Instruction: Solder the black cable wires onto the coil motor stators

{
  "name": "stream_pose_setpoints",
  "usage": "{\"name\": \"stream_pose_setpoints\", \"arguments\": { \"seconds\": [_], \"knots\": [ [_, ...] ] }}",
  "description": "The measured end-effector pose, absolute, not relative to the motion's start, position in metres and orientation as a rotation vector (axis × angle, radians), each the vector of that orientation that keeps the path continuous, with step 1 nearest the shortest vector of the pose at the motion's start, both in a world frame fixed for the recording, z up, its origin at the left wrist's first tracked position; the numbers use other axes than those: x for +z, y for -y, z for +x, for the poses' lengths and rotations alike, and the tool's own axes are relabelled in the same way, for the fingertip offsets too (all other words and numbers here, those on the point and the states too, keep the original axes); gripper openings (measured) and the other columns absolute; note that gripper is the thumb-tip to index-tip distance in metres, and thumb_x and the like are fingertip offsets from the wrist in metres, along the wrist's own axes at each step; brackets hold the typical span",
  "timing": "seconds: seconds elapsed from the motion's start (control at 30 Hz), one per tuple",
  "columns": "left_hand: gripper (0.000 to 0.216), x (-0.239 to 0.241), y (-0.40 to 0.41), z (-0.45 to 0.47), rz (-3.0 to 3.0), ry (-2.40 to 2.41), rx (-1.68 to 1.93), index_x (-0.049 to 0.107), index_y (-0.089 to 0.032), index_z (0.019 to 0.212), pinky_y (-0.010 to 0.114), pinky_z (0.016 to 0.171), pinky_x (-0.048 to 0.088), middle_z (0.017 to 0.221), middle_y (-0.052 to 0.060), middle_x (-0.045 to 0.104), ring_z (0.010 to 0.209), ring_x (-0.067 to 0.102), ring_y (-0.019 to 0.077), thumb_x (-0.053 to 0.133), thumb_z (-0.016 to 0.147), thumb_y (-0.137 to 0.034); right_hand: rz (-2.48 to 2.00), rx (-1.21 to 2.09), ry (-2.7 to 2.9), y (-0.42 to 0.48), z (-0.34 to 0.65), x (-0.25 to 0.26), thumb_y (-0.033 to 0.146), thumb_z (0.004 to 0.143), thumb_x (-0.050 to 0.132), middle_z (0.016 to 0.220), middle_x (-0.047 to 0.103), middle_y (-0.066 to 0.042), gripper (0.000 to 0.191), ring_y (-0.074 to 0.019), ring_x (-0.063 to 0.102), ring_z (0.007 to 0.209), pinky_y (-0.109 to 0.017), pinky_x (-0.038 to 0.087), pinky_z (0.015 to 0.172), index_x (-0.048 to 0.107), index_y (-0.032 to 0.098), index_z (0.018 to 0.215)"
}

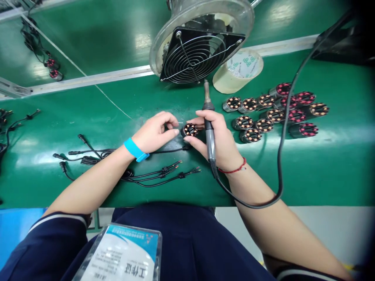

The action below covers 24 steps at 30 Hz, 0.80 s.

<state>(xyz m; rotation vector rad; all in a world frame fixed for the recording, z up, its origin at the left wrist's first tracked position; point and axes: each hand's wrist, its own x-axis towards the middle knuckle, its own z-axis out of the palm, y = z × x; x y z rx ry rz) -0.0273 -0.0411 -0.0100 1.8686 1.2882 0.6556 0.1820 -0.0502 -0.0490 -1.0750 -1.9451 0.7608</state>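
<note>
My right hand [221,136] grips a soldering iron [210,140] with a grey handle, its tip raised toward the fan. The thumb and fingertips of that same hand also reach around a small motor stator [190,130] with copper windings, which stands on the green bench. Just left of the stator is my left hand [156,130], fingers curled and thumb apart from them, with nothing visible between. A black cable [170,150] runs from below my left wrist to the stator's lower edge; whether it is joined there I cannot tell.
A fan with a wire guard [191,58] stands behind my hands, beside a tape roll [238,72]. Several stators [265,125] with copper or red windings are grouped at right. The iron's cord [281,156] loops over my right forearm. Black cables [164,173] lie in front.
</note>
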Motion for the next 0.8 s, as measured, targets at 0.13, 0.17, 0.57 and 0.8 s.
{"name": "stream_pose_setpoints", "arguments": {
  "seconds": [0.13, 0.17, 0.57, 0.8],
  "knots": [
    [0.009, -0.008, 0.043, -0.025, 1.956, -1.211, 0.552, 0.059, -0.015, 0.073, 0.027, 0.071, 0.041, 0.074, 0.000, 0.054, 0.070, 0.048, 0.0115, 0.058, 0.080, -0.021, -1.065, 0.777, 1.929, 0.051, 0.181, -0.049, 0.058, 0.080, 0.068, 0.109, 0.070, -0.007, 0.064, -0.0236, 0.070, 0.100, -0.039, 0.059, 0.087, 0.041, 0.027, 0.129],
    [0.010, -0.008, 0.043, -0.024, 1.925, -1.215, 0.575, 0.059, -0.014, 0.072, 0.027, 0.070, 0.041, 0.073, -0.001, 0.054, 0.069, 0.047, 0.0110, 0.057, 0.080, -0.020, -1.063, 0.775, 1.931, 0.051, 0.181, -0.049, 0.058, 0.080, 0.068, 0.109, 0.070, -0.007, 0.064, -0.0237, 0.070, 0.100, -0.039, 0.059, 0.086, 0.041, 0.027, 0.130],
    [0.009, -0.005, 0.038, -0.021, 1.216, -1.146, 0.781, 0.058, -0.014, 0.080, 0.020, 0.059, 0.040, 0.066, -0.004, 0.054, 0.059, 0.045, 0.0054, 0.062, 0.076, -0.021, -1.077, 0.626, 1.976, 0.053, 0.180, -0.041, 0.058, 0.082, 0.066, 0.107, 0.072, -0.008, 0.059, -0.0246, 0.071, 0.097, -0.043, 0.059, 0.089, 0.045, 0.028, 0.127],
    [0.028, -0.005, 0.044, -0.016, 1.185, -1.020, 0.761, 0.052, -0.015, 0.086, 0.018, 0.055, 0.038, 0.074, -0.004, 0.053, 0.059, 0.046, 0.0036, 0.068, 0.063, -0.012, -1.073, 0.608, 1.890, 0.055, 0.176, -0.042, 0.058, 0.080, 0.068, 0.106, 0.071, -0.007, 0.061, -0.0251, 0.071, 0.096, -0.044, 0.059, 0.088, 0.043, 0.031, 0.129]
  ]
}}
